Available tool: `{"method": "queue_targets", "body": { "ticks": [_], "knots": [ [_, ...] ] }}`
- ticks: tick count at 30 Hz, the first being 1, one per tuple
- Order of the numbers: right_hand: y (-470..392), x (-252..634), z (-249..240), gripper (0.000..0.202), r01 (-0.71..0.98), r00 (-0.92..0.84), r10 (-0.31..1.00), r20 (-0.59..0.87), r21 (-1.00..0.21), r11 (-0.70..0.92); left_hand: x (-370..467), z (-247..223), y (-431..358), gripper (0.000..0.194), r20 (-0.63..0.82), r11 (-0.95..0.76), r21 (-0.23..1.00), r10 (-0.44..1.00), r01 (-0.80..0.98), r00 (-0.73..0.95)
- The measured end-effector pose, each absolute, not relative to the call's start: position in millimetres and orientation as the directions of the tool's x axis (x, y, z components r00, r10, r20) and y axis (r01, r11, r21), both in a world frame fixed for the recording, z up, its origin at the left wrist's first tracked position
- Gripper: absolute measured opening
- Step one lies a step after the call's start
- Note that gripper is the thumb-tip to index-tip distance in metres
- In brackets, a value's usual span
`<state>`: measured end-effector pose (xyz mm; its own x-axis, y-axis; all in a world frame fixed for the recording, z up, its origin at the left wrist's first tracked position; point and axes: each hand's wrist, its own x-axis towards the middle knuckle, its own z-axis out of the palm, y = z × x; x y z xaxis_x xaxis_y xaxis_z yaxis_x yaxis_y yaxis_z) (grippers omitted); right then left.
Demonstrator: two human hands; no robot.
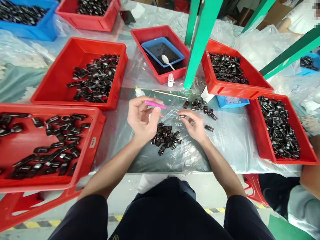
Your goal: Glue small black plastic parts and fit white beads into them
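Note:
My left hand (144,118) is closed round a bright pink pen-like tool (155,104), its tip pointing right. To the right, my right hand (193,125) pinches a small dark piece (182,116) between thumb and fingertips. Below and between the hands lies a pile of glossy black pieces (165,136) on the plastic-covered table (195,155). More black pieces (197,105) are scattered beyond my right hand. A thin wooden stick (168,94) lies behind the hands, with a small white bottle with a yellow tip (139,92) near its left end.
Red bins (53,83) of black parts stand left and right. A red tray (160,78) at the back holds a blue tray (180,57) with a white spoon (165,60). Near them are a white bottle (170,80) and a green post (200,43). Another person's arm (310,180) shows at right.

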<state>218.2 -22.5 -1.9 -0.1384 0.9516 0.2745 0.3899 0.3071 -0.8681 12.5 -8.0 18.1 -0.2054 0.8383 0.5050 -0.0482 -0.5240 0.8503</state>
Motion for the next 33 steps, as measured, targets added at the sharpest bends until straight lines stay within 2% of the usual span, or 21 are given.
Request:
{"method": "queue_targets", "body": {
  "ticks": [5,11,18,26,33],
  "knots": [
    [-23,218,-3,0.02,0.412,-0.135,0.942,0.306,-0.848,0.334,19,18,-17,0.019,0.649,-0.656,0.753,0.753,-0.045,-0.109],
    [-22,218,-7,0.02,0.399,-0.177,0.906,0.384,-0.814,0.423,20,8,-7,0.026,0.753,-0.754,0.657,0.656,0.005,-0.05],
    [-22,219,-6,0.023,0.412,-0.173,0.922,0.345,-0.825,0.386,18,6,2,0.026,0.724,-0.727,0.686,0.686,-0.026,-0.063],
    [-24,217,-5,0.021,0.384,-0.203,0.898,0.391,-0.812,0.441,18,4,0,0.027,0.716,-0.716,0.698,0.698,-0.011,-0.02],
    [-23,218,-9,0.022,0.39,-0.2,0.902,0.382,-0.814,0.431,15,-2,-5,0.029,0.808,-0.811,0.575,0.584,0.11,0.079]
  ]
}}
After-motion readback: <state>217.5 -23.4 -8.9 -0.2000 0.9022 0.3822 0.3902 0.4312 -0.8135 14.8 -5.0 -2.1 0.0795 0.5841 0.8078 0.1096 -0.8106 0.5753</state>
